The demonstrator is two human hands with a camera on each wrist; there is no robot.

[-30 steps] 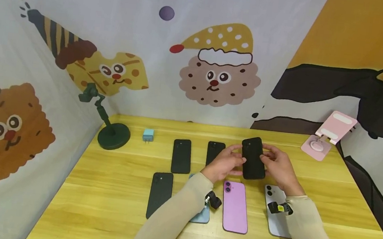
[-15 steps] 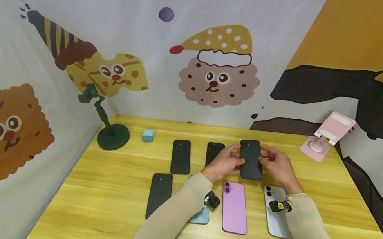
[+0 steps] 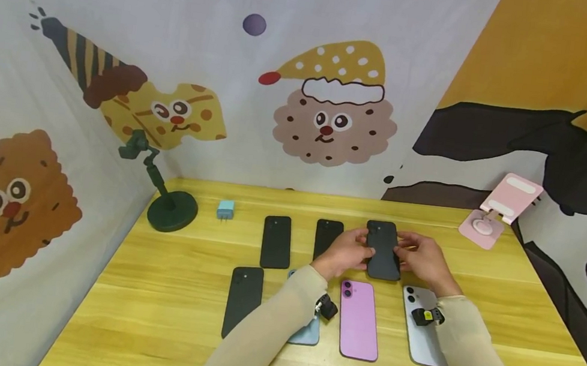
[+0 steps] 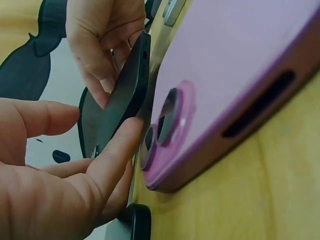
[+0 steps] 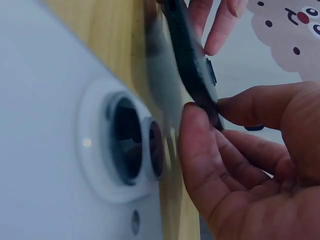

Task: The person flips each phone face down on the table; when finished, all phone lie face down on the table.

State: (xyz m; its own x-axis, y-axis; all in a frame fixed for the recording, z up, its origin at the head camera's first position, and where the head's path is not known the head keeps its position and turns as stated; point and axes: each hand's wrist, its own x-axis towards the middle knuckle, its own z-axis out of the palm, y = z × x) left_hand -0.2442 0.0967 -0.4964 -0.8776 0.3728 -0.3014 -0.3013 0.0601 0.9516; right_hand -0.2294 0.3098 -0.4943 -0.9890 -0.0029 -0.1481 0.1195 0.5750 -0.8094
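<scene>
A black phone (image 3: 385, 251), camera side up, is held between both hands at the back right of the table. My left hand (image 3: 344, 253) grips its left side, the thumb on its back. Its right side is pinched by my right hand (image 3: 424, 261), as the right wrist view shows from close by. The phone's bottom end tilts over the table in the left wrist view. Just in front of it lies a pink phone (image 3: 359, 322); a white phone (image 3: 419, 339) lies below my right wrist, partly covered by the sleeve. My left arm hides most of a light blue phone (image 3: 307, 333).
More black phones lie on the left: one in the back row (image 3: 277, 243), one beside my left hand (image 3: 327, 236), one in front (image 3: 244, 299). A blue charger plug (image 3: 225, 209) and green stand (image 3: 172, 213) stand back left. A pink phone stand (image 3: 484, 229) is back right.
Both hands have lowered the black phone a little toward the table, and its back has turned from dark to greyer in the light. The other phones lie where they were.
</scene>
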